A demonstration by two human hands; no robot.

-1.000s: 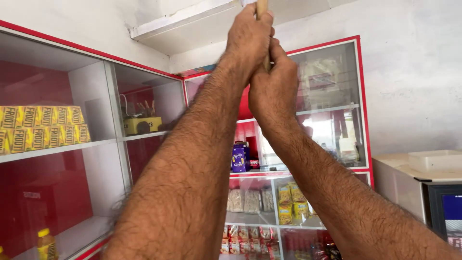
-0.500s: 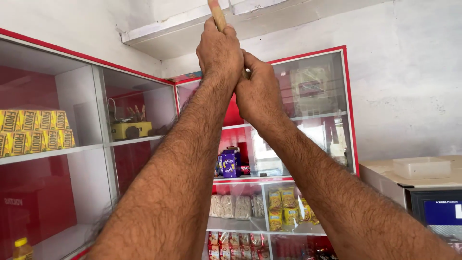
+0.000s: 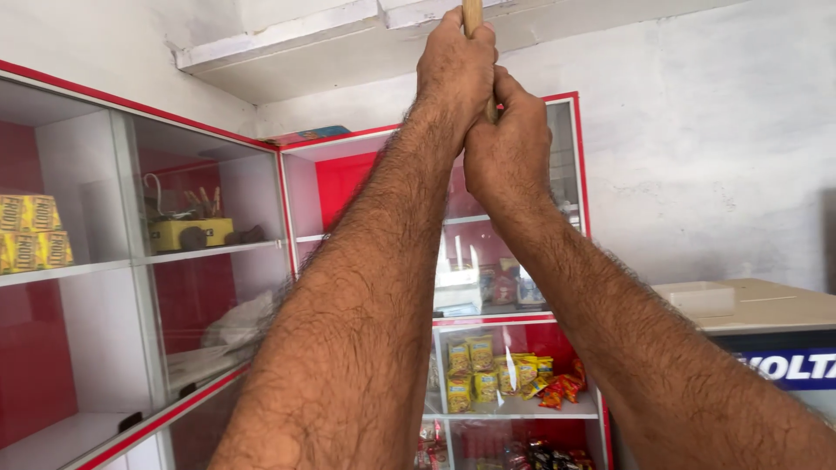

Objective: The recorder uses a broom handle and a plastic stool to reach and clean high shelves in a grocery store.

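Note:
Both my arms reach up toward the ceiling. My left hand (image 3: pixel 455 70) grips a light wooden stick (image 3: pixel 472 15) that runs up out of the top of the view. Just below it, my right hand (image 3: pixel 509 152) is wrapped around the same stick, touching the left hand. Only a short piece of the stick shows above the fists; whatever is at its upper end is hidden.
Red-framed glass display cabinets (image 3: pixel 261 261) stand left and centre, holding yellow boxes (image 3: pixel 33 231), a yellow case (image 3: pixel 187 233) and snack packets (image 3: pixel 496 370). A white concrete ledge (image 3: pixel 296 52) juts out overhead. A chest freezer (image 3: pixel 766 331) stands at the right.
The view has swung left and a little down, so the cabinets sit further right in the picture. Both hands keep their hold on the stick, still raised overhead.

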